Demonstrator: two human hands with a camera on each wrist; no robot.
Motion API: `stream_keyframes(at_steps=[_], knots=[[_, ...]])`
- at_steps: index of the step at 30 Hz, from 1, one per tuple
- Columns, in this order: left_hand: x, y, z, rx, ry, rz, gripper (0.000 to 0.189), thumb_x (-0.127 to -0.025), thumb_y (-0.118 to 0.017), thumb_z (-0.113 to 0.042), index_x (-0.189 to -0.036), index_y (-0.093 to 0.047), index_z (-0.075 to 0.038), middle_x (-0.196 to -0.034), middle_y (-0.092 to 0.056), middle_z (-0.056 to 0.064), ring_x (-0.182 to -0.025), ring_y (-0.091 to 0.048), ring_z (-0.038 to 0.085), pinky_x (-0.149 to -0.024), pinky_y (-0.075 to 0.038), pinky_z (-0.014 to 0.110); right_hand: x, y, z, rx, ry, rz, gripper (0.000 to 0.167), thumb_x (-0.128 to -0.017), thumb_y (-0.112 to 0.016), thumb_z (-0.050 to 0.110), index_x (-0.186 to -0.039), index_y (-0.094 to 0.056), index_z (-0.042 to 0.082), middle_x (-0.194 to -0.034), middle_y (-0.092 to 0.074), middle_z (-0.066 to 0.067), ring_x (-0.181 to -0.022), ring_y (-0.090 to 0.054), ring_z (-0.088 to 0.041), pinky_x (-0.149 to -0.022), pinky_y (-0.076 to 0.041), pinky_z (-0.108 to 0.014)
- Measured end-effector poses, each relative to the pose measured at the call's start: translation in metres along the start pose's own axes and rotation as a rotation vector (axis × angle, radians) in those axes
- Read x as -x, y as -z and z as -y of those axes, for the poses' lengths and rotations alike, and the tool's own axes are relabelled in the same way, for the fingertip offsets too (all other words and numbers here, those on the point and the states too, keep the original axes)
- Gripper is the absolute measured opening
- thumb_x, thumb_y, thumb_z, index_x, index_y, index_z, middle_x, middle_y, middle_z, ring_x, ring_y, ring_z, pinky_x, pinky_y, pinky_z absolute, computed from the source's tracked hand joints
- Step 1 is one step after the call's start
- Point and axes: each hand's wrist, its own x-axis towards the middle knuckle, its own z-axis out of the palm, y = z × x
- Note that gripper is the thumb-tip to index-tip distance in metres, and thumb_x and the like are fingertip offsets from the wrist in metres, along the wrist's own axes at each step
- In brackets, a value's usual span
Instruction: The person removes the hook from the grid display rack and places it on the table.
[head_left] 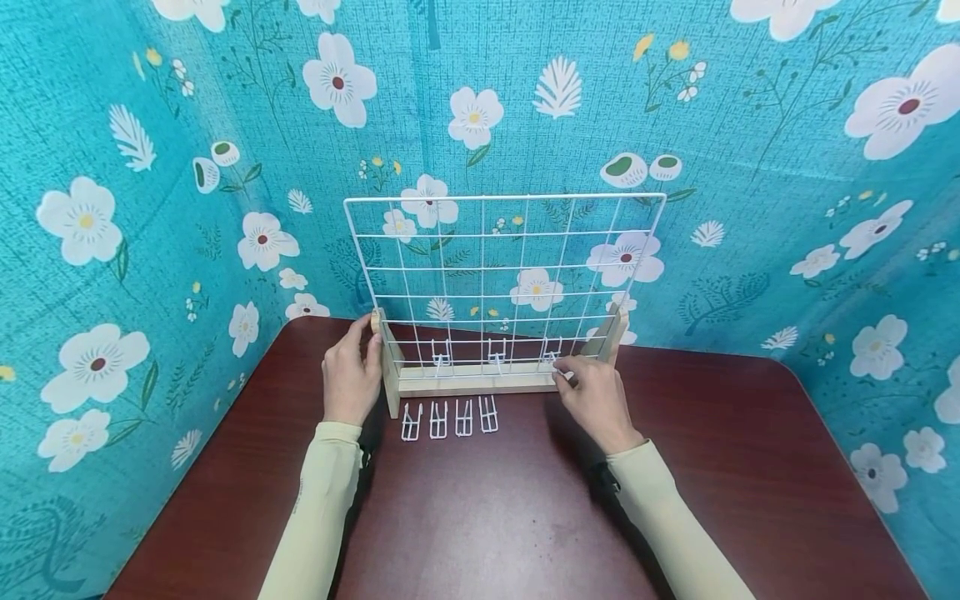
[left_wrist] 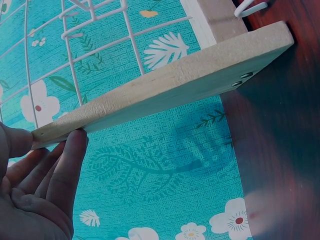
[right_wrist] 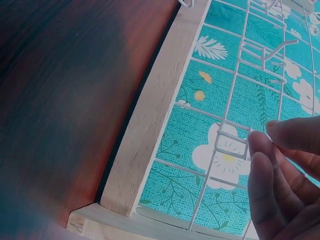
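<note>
A white wire grid (head_left: pixel 506 197) stands upright in a wooden base. My left hand (head_left: pixel 352 375) grips the upper end of the left wooden side support (left_wrist: pixel 150 82), thumb on one face and fingers on the other. At the grid's lower right, my right hand (head_left: pixel 596 400) pinches a white wire hook (right_wrist: pixel 232 151) between thumb and fingertips. That hook lies against the grid wires, its front end covered by the fingers. Two similar hooks hang on the same row: a middle hook (head_left: pixel 497 358) and a left hook (head_left: pixel 441 360).
Several loose white wire hooks (head_left: pixel 438 423) lie in a row on the dark red table (head_left: pixel 480 517), in front of the wooden crossbar (head_left: pixel 472 385). The right wooden support (head_left: pixel 611 337) rises beyond my right hand. A turquoise flowered cloth (head_left: pixel 480 67) hangs behind and at both sides.
</note>
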Motion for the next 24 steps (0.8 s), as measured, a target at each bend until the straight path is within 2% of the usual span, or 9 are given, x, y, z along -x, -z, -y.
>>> stream_keyframes(at_steps=[9, 18, 24], knots=[[0.0003, 0.0006, -0.0017, 0.006, 0.008, 0.006, 0.036, -0.105, -0.063, -0.018, -0.139, -0.064, -0.006, -0.129, -0.074, 0.021, -0.098, -0.076, 0.038, -0.082, -0.06, 0.056, 0.0, 0.0012, 0.0004, -0.001, 0.002, -0.018, 0.012, -0.084, -0.081, 0.001, -0.095, -0.081, 0.004, -0.085, -0.08, -0.014, -0.062, -0.071, -0.021, -0.058, -0.059, -0.04], [-0.0001, 0.0006, -0.0019, 0.005, 0.004, 0.004, 0.036, -0.105, -0.063, -0.017, -0.139, -0.064, -0.006, -0.128, -0.074, 0.021, -0.091, -0.075, 0.038, -0.079, -0.059, 0.055, -0.0009, 0.0034, 0.0005, -0.018, 0.027, -0.077, 0.006, -0.084, -0.08, 0.001, -0.089, -0.08, 0.004, -0.076, -0.078, -0.013, -0.06, -0.072, -0.021, -0.055, -0.059, -0.04], [0.0006, 0.0008, -0.0018, 0.003, 0.0, 0.001, 0.036, -0.105, -0.062, -0.018, -0.139, -0.064, -0.006, -0.128, -0.074, 0.021, -0.091, -0.074, 0.038, -0.08, -0.059, 0.055, -0.0007, 0.0049, 0.0015, -0.031, 0.019, -0.092, 0.007, -0.085, -0.079, -0.001, -0.089, -0.08, 0.004, -0.077, -0.079, -0.013, -0.06, -0.073, -0.023, -0.057, -0.061, -0.041]])
